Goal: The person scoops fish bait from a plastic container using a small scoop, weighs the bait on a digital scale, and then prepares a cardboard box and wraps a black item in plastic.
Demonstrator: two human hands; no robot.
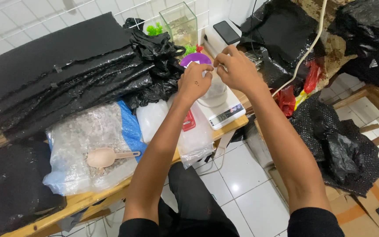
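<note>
Both hands meet above a small clear bag (216,87) that stands on a white kitchen scale (223,109) at the far end of the wooden desk (82,201). The left hand (194,82) pinches the bag's top edge, fingers closed on the plastic; the right hand (237,69) pinches the same mouth from the other side, fingertips touching the left. Holding the neck from both sides probably keeps the bag upright on the platform. A purple bowl (194,58) sits just behind the hands. Nearer the person, a large clear sack of pale gravel (88,140) lies on the desk with a beige scoop (106,156) resting on top, handle pointing toward the scale, within easy reach. Black plastic sheets (58,74) are stacked at the left, with a small glass tank (180,24) against the white tiled wall (5,30). The floor (251,193) is white tile; black bags (338,145) and cardboard crowd the right.
</note>
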